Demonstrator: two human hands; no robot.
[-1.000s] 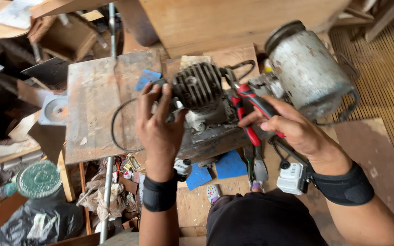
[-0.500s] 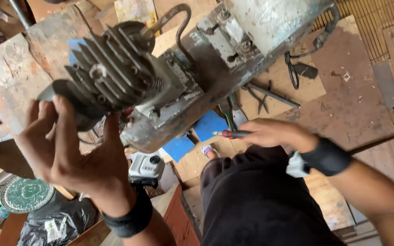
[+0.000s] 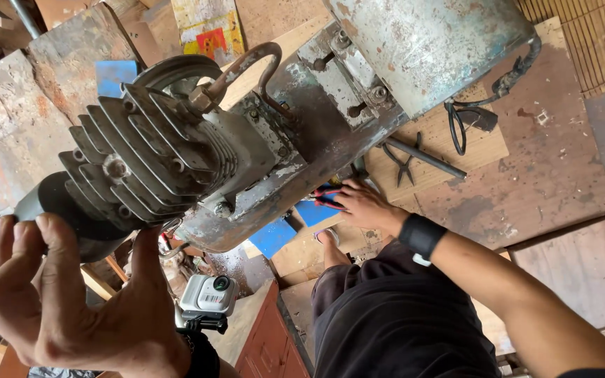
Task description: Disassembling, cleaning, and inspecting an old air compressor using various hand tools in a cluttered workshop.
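Observation:
A grey finned engine cylinder point(image 3: 148, 161) on a rusty metal base point(image 3: 295, 161) fills the middle of the view. A black round part point(image 3: 54, 206) sticks out from its lower left end, and my left hand point(image 3: 71, 301) grips it with the fingers wrapped around. My right hand point(image 3: 362, 206) reaches under the edge of the base. Its fingertips pinch the handle of a red-handled tool point(image 3: 322, 199). A large pale-blue metal drum point(image 3: 428, 49) is bolted to the same base at the top right.
Dark pliers point(image 3: 404, 164) and a black cable point(image 3: 456, 126) lie on the wooden board point(image 3: 540, 175) to the right. Blue pieces point(image 3: 274, 238) sit under the base. A small white action camera point(image 3: 208, 294) stands beside my left wrist. My dark-clothed lap point(image 3: 393, 322) is below.
The view has closed in and tilted. My left hand went from the finned cylinder's side to the black end part. My right hand moved the red-handled tool under the base's edge.

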